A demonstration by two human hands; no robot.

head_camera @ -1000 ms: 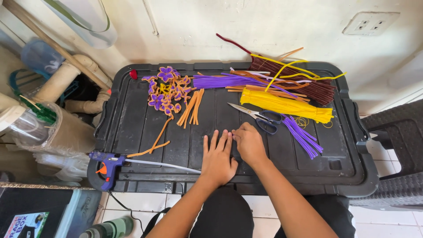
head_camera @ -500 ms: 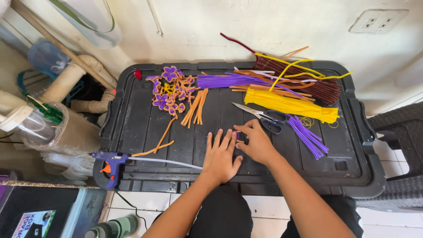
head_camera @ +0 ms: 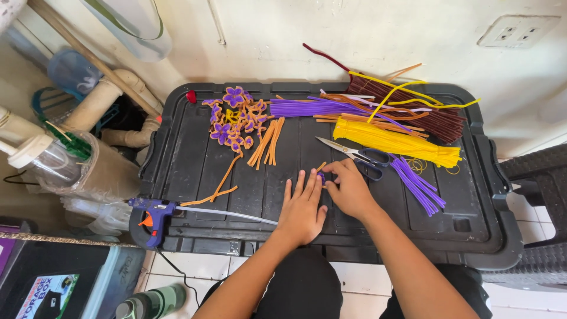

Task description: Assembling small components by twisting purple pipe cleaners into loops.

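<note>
Both hands (head_camera: 328,198) pinch purple piece (head_camera: 321,176); scissors (head_camera: 354,155) beside.

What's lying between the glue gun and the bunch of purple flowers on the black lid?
In the head view, a bent orange pipe cleaner lies on the black lid between the glue gun and the purple flowers.

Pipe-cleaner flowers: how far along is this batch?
Done: a cluster of finished purple and orange flowers lies at the lid's far left. In hand: the left hand lies flat while the right hand pinches a small purple piece. Left: full bundles of yellow stems and purple stems, uncut.
</note>
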